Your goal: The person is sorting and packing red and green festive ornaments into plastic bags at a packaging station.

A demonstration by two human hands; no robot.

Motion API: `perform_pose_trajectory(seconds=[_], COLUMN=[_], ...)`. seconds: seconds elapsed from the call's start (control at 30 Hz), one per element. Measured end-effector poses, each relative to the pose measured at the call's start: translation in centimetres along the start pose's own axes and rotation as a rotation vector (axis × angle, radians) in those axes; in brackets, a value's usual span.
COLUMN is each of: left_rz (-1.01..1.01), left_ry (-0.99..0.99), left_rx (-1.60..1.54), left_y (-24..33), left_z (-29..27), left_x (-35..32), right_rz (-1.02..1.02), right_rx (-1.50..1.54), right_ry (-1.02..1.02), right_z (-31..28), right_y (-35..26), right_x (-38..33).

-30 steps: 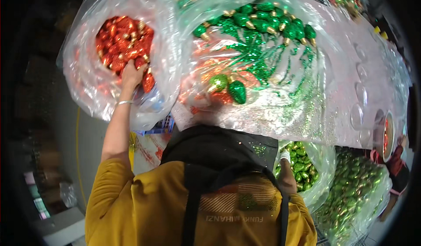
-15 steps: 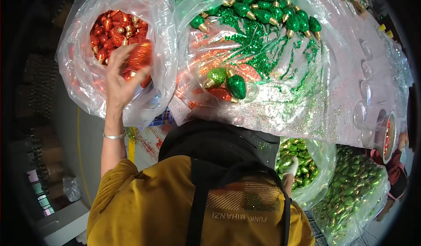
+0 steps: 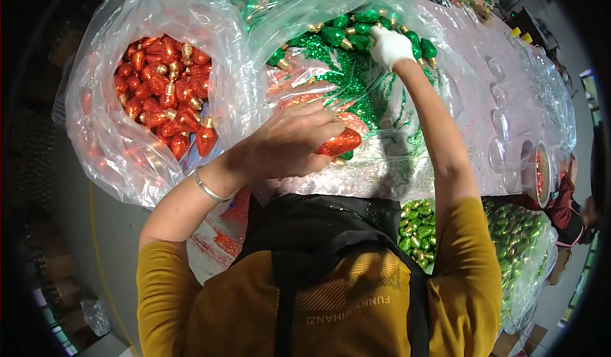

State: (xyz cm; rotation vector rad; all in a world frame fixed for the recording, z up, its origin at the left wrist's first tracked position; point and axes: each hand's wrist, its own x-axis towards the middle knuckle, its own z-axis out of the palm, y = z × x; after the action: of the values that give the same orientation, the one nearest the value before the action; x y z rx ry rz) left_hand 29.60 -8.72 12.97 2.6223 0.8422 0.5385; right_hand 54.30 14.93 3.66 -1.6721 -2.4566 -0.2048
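Observation:
My left hand, bare, is closed around a red glittery bulb-shaped ornament above the near part of the plastic-covered table. A bit of a dark green ornament shows just beneath it; my hand hides whatever else lies there. Farther off, my right hand in a white glove reaches into the row of green glittery bulb ornaments with gold caps. Its fingers are pinched together at one of these green ornaments. At the left, a clear plastic bag holds many red ornaments.
Green and red glitter is strewn over the plastic sheet. Clear cups line the table's right side beside a round container with red contents. Light green ornaments fill a bag below the table edge, near another large bag.
My left hand has moved right from the red bag to the table with a red ornament. My right hand has risen from the lower green bag to the far green ornaments.

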Motion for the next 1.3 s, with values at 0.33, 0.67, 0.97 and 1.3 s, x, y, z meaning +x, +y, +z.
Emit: perform_pose_trajectory(seconds=[0.33,0.67,0.97,1.3], left_rz=[0.066,0.016,-0.218,-0.203], left_ry=[-0.031,-0.431,-0.2,-0.358], left_rx=[-0.078,0.1,0.224,0.024], left_y=[-3.2,-3.7,-6.8,-7.9], left_z=[1.5,2.8,5.5,5.5], left_x=[2.0,4.9,4.4,3.8], right_rz=[0.356,0.317,0.087,-0.181], right_rx=[0.549,1.263,0.544,0.44], right_ry=[-0.371,0.104,-0.283,-0.349], right_z=[1.6,-10.3,-15.2,-14.7], right_y=[1.1,-9.2,-11.7,-12.0], right_x=[1.5,-23.3,-17.4,-15.7])
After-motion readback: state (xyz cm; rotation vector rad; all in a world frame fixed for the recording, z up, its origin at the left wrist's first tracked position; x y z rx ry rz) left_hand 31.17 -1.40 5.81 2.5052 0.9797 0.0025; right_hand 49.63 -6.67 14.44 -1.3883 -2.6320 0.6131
